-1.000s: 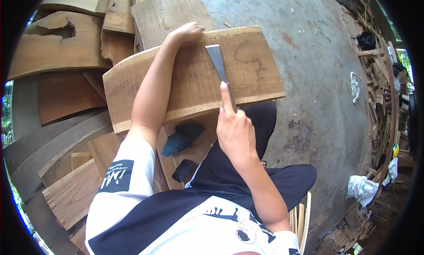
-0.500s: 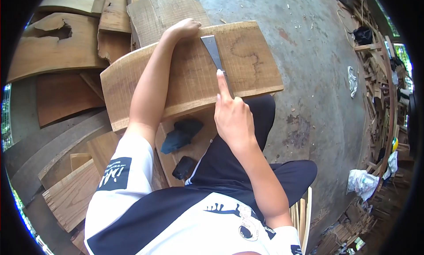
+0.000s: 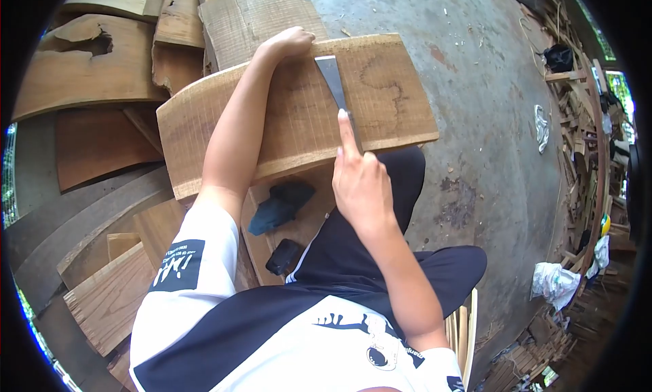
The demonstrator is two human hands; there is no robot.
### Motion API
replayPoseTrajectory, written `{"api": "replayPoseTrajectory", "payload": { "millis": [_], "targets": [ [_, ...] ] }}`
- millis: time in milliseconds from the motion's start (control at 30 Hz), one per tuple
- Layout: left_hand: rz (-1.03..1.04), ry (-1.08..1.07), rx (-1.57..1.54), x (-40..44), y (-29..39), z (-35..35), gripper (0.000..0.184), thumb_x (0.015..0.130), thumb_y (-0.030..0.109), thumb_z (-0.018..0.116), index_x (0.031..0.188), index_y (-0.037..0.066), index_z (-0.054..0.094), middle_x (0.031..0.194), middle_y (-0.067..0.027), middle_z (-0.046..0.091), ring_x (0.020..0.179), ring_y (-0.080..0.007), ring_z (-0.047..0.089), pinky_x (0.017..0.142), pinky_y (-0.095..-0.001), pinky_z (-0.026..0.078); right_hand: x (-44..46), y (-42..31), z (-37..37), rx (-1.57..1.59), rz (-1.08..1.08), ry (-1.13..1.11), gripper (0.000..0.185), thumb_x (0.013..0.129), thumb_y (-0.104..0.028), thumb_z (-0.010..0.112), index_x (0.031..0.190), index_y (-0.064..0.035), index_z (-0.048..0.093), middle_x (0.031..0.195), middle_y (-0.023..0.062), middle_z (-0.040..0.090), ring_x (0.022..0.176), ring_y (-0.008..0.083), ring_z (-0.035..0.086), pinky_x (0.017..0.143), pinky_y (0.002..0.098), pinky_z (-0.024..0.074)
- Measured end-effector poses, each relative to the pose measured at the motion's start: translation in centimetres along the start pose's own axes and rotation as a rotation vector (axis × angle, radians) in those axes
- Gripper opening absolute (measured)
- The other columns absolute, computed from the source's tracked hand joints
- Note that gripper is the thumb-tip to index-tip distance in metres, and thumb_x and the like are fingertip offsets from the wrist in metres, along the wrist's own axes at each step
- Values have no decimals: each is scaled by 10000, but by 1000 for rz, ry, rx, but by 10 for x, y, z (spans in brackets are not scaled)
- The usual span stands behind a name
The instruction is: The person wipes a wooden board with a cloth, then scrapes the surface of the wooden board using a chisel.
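A broad wooden board (image 3: 210, 137) with one curved, rough edge lies across my lap, tilted slightly in view. My left hand (image 3: 292, 42) reaches over it and is closed on its far edge, the fingertips hidden behind the wood. In my right hand (image 3: 363, 185) is a metal scraper (image 3: 331, 80) with a flared, flat blade. My index finger stretches along the tool while the other fingers curl around its handle, which is mostly hidden. The blade lies over the middle of the board, its wide end towards the far edge; whether it touches the wood I cannot tell.
Slabs of wood (image 3: 102, 73) are piled at the left, and another plank (image 3: 261, 22) lies beyond the board. A dark cloth (image 3: 282, 205) and a small black object (image 3: 284, 256) lie below it. Concrete floor (image 3: 489, 120) stretches right, towards a white bag (image 3: 555, 283) and scrap wood.
The board, the scraper and both hands appear slightly further right in view. Both grips look the same.
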State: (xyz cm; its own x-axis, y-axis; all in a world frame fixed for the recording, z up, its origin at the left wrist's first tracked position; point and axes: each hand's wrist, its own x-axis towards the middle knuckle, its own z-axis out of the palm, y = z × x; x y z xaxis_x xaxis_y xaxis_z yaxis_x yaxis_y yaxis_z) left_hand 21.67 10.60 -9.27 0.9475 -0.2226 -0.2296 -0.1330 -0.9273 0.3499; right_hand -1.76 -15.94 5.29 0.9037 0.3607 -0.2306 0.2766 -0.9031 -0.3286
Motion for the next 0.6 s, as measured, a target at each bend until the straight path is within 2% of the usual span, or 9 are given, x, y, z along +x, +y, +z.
{"api": "replayPoseTrajectory", "payload": {
  "millis": [133, 200, 300, 433, 533, 600],
  "targets": [
    [-30, 2, -10, -8, 13, -14, 403, 1015, 207, 392, 1248, 56, 683, 1287, -225, 651, 1208, -396, 612, 1020, -464, 494, -2, 1, -3, 0, 2, -10, 655, 1027, -155, 517, 1622, -115, 244, 768, 283, 663, 723, 405, 737, 629, 477, 626],
    [-89, -24, -45, -9, 19, -18, 391, 1047, 146, 403, 1307, -18, 643, 1306, -239, 647, 1236, -361, 614, 1073, -410, 477, -5, 1, -4, -19, 11, -51, 635, 1038, -161, 506, 1618, -114, 253, 770, 284, 668, 725, 404, 739, 635, 471, 630],
    [-26, -81, 97, -15, 29, -28, 396, 1023, 101, 401, 1322, -6, 639, 1290, -242, 654, 1220, -370, 621, 1063, -413, 485, 6, 2, -3, -6, -10, 36, 645, 1028, -154, 518, 1618, -113, 259, 753, 280, 666, 715, 401, 739, 628, 472, 629],
    [-48, -57, 73, -19, 32, -32, 394, 1003, 68, 410, 1309, -11, 644, 1259, -244, 667, 1196, -384, 628, 1060, -414, 487, -1, -2, -7, 7, 13, -44, 617, 1031, -132, 503, 1606, -94, 283, 780, 287, 673, 760, 407, 744, 646, 472, 631],
    [-21, -77, 99, -17, 27, -23, 402, 993, 69, 422, 1323, -10, 637, 1269, -247, 662, 1196, -388, 628, 1071, -409, 480, 5, -3, -7, 2, 8, 2, 639, 1021, -129, 517, 1610, -91, 274, 768, 282, 671, 743, 400, 743, 645, 466, 632],
    [12, 33, 59, -17, 22, -21, 362, 978, 155, 409, 1155, 29, 698, 1185, -230, 689, 1130, -402, 650, 974, -470, 521, 4, -3, -8, -7, 2, -2, 651, 1013, -120, 522, 1612, -92, 270, 766, 284, 670, 745, 400, 742, 654, 461, 632]
  ]
}}
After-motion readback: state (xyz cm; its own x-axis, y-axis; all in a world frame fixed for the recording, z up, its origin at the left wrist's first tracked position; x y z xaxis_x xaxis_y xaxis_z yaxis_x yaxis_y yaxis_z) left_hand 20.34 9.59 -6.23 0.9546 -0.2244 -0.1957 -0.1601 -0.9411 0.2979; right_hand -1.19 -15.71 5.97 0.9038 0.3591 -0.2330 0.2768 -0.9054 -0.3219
